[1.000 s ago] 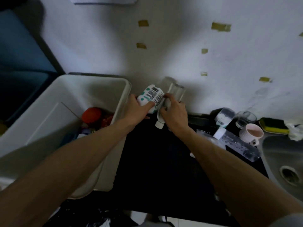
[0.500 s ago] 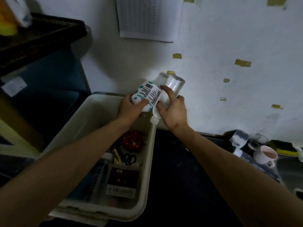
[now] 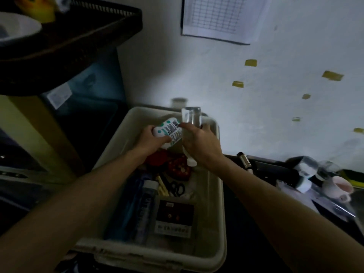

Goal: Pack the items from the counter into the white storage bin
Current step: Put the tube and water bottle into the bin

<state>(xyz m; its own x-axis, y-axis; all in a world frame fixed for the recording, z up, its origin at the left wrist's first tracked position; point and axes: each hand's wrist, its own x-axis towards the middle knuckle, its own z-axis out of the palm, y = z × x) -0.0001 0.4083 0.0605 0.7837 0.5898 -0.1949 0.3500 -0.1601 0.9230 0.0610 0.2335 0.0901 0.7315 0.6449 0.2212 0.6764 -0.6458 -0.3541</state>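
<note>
Down in the white storage bin (image 3: pixel 220 203), near end: dark labelled box (image 3: pixel 173 215) beside a blue bottle (image 3: pixel 144 205), scissors (image 3: pixel 176 189) behind. Over the far end, left hand (image 3: pixel 152 139) fingers curled round a white teal-dotted container (image 3: pixel 167 128), right hand (image 3: pixel 201 143) fingers wrapped round a clear bottle (image 3: pixel 190 119), cap down. Further right on the surface (image 3: pixel 246 253), pink mug (image 3: pixel 337 187).

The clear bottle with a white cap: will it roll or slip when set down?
The clear bottle with a white cap looks round, so it may roll if laid flat. It seems empty, so probably light. Its smooth wall might slip.
</note>
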